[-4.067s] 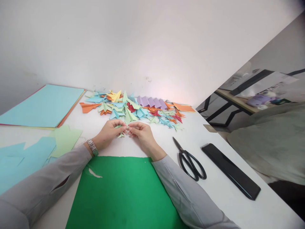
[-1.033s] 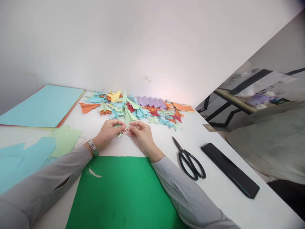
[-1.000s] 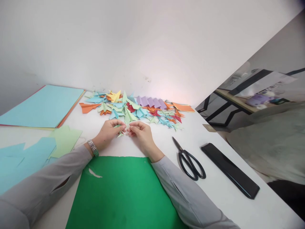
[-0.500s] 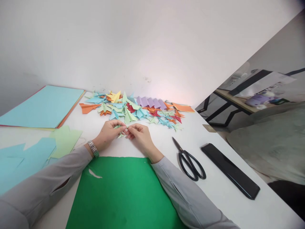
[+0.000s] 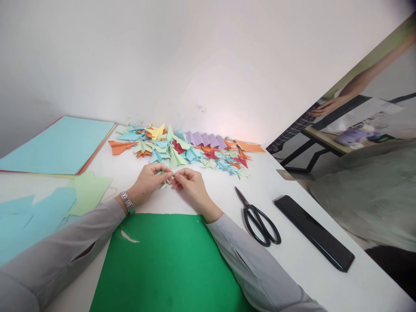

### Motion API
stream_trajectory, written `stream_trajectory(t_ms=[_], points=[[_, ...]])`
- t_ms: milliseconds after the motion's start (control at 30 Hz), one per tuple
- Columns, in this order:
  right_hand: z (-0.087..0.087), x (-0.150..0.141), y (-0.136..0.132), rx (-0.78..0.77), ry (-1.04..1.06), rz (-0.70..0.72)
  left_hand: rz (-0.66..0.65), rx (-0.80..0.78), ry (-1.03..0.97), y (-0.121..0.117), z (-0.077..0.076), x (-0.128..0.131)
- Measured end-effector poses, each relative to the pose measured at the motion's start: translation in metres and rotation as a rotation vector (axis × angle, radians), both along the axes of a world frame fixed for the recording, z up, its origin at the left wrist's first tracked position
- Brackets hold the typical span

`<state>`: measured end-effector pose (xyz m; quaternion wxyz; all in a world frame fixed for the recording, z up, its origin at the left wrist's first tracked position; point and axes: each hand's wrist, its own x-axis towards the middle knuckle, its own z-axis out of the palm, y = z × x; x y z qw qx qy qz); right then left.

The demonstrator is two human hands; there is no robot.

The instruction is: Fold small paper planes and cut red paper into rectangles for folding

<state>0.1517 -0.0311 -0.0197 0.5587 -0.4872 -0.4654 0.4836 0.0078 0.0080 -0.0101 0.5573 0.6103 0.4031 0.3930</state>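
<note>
My left hand [image 5: 147, 182] and my right hand [image 5: 191, 187] meet over the white table [image 5: 292, 268], fingertips pinched on a small folded piece of light green paper [image 5: 165, 185]. Its lower tip pokes out beneath my left fingers. A metal watch sits on my left wrist. Just beyond the hands lies a heap of several folded paper shapes [image 5: 182, 149] in blue, green, orange, red, yellow and purple. A large green sheet [image 5: 165, 264] lies under my forearms.
Black scissors [image 5: 258, 219] and a long black case [image 5: 313, 232] lie to the right. A stack of blue sheets [image 5: 58, 145] and cut blue and light green scraps [image 5: 48, 203] sit on the left. Another person's arm [image 5: 354, 86] shows at the far right beyond the table.
My hands stay pinched on the green paper with only small finger shifts. Another person's arm has come into view at the upper right.
</note>
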Motion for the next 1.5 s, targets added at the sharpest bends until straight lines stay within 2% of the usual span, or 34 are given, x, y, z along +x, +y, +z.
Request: stream_trajectory(t_ms=[200,533,633,767,1133,1333,1500], points=[[0.0011,0.0,-0.0007,0.007,0.008,-0.003,0.005,0.023,0.011,0.0007,-0.0011,-0.0006],[0.0021,-0.0003,-0.0023,0.007,-0.038,-0.005,0.0,-0.026,-0.034,-0.0011,0.0012,-0.0001],[0.0013,-0.0004,-0.0023,0.017,-0.073,-0.015,0.003,0.046,-0.03,0.0006,-0.0015,-0.0006],[-0.0001,-0.0013,-0.0034,0.042,-0.178,-0.075,0.022,0.155,0.01,0.0028,-0.0046,-0.0019],[-0.0016,-0.0011,-0.006,0.17,-0.476,-0.24,-0.046,0.026,-0.065,-0.0021,0.0,0.0003],[-0.0056,0.0007,-0.007,0.229,-0.645,-0.267,-0.059,0.086,-0.013,-0.0031,0.0014,-0.0027],[-0.0042,0.0011,-0.0092,0.255,-0.801,-0.232,-0.04,0.063,-0.027,-0.0042,0.0038,-0.0028]])
